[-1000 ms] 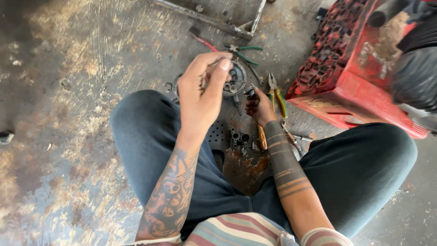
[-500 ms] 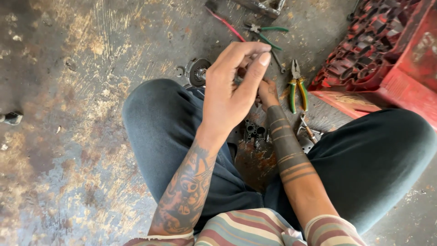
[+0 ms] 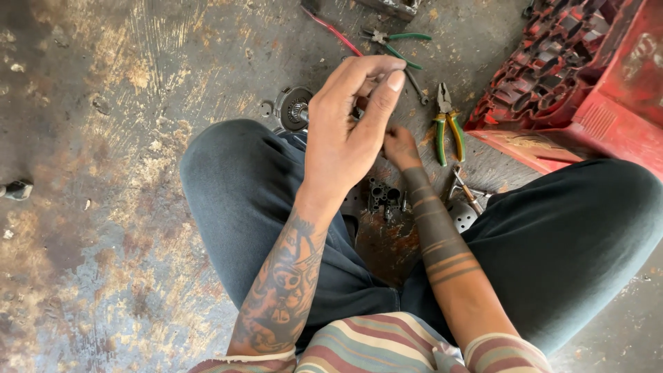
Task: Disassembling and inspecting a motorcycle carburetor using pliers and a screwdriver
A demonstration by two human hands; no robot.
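Sitting cross-legged on the stained concrete floor (image 3: 103,138), you have both hands raised close together over your lap. Your left hand (image 3: 349,131) is lifted toward the camera, its fingers (image 3: 387,86) curled in with the tips pinched near the thumb; whether they grip anything is too hidden to tell. Your right hand (image 3: 400,146) sits just beyond and below it, mostly covered by the left, so its grip cannot be told either.

Between your knees lies a dark, rusty metal part (image 3: 384,199) with several round holes, resting on the floor just under the hands. A round geared metal piece (image 3: 295,109) lies just left of your left hand, beside your knee. Green-and-yellow-handled pliers (image 3: 445,124) lie on the floor to the right of your hands, near your right wrist. Farther off, at the top, are green-handled pliers (image 3: 397,43) and a thin red-handled tool (image 3: 335,31). A red plastic crate (image 3: 587,90) stands at the upper right, touching the floor beside your right knee. A small shiny metal part (image 3: 464,211) lies by your right leg.
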